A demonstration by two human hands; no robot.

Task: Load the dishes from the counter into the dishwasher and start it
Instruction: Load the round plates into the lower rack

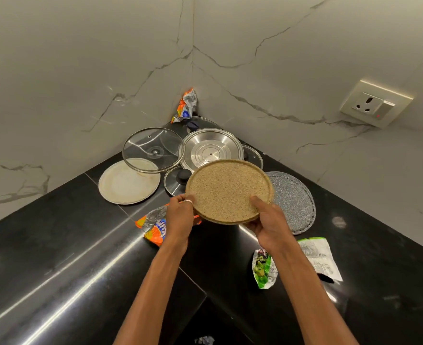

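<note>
tan speckled plate held over black counter

head view: both hands are clamped on the plate, which is tilted above the counter's corner. the left hand pinches the near-left rim. the right hand grips the near-right rim, thumb on top. behind it lie a steel lid, a glass lid overlapping a white plate, and a grey speckled plate just right. an orange wrapper lies below the left hand.
</note>
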